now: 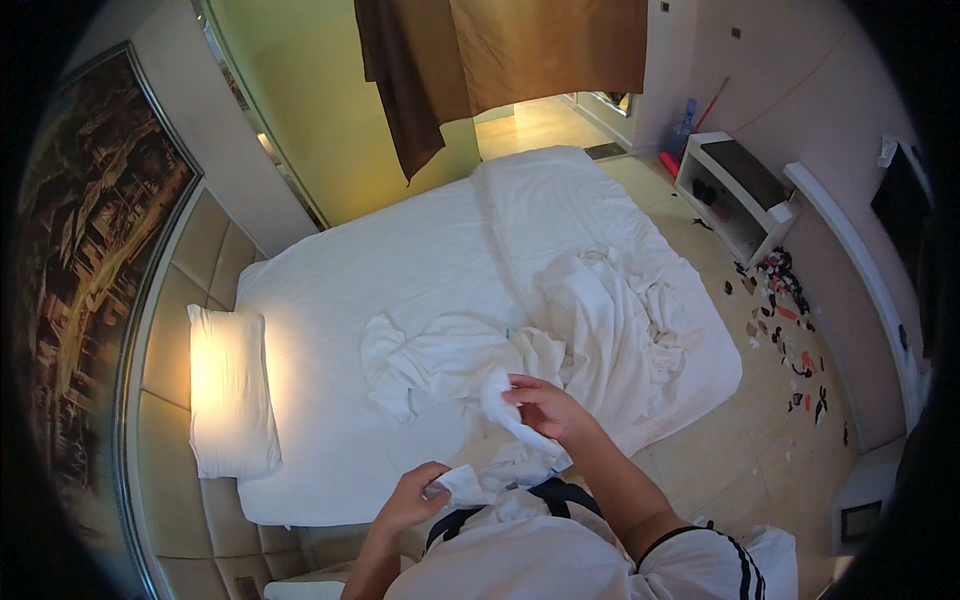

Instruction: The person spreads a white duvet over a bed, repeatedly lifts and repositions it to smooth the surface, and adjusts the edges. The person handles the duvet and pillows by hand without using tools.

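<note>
In front of my body, near the bed's front edge, I hold a white cloth (505, 425) between both hands. My left hand (408, 497) is closed round one end of it, low and close to me. Farther out and to the right, my right hand (545, 408) pinches another edge between thumb and fingers. The cloth sags in folds between them, its lower part against my shirt. Just beyond lies a crumpled white sheet (615, 325) in a heap on the white-covered bed (330, 280). I cannot tell whether the cloth joins that heap.
A white pillow (232, 400) leans by the padded headboard (165, 440) at left. A brown curtain (540, 50) hangs beyond the bed. On the right, dark and red bits (790, 300) litter the tiled floor beside a low open cabinet (735, 195).
</note>
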Tool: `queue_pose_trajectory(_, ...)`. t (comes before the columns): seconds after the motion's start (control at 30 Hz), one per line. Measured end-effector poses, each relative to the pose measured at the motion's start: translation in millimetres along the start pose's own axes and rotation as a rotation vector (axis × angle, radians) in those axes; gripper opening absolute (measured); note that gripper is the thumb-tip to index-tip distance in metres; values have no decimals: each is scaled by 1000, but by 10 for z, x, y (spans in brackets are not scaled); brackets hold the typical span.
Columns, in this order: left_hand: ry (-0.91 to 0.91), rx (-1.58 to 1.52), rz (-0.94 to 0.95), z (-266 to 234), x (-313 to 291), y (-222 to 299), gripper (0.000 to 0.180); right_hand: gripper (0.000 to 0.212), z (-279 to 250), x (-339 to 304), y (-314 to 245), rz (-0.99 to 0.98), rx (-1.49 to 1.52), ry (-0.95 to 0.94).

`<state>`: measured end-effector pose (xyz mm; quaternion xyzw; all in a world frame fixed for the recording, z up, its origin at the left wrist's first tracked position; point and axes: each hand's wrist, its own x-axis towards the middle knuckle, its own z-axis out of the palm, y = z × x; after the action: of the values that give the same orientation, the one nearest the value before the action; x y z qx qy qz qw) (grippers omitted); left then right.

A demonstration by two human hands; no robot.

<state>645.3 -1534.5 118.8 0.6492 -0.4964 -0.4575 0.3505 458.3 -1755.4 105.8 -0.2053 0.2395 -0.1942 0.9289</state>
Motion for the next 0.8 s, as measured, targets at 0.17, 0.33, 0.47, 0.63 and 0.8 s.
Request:
queue_pose_trajectory(0.17,91,231,77,153,4,366,22,59,184,176,83,96,-260,-281)
queue_pose_trajectory(0.33,281,345,264,229,129,541,47,58,396,342,218,105,-571,-355)
queue_pose_trajectory(0.47,405,573,432,265,327,525,45,43,584,389,400,128,-434,-361)
queue_pose_trajectory(0.63,450,366,330,335,357,441,45,32,41,329,453,348,37,-215)
queue_pose_trajectory(0.8,377,254,190,341,196,556,44,19,-1168,463,745,42,-466,525)
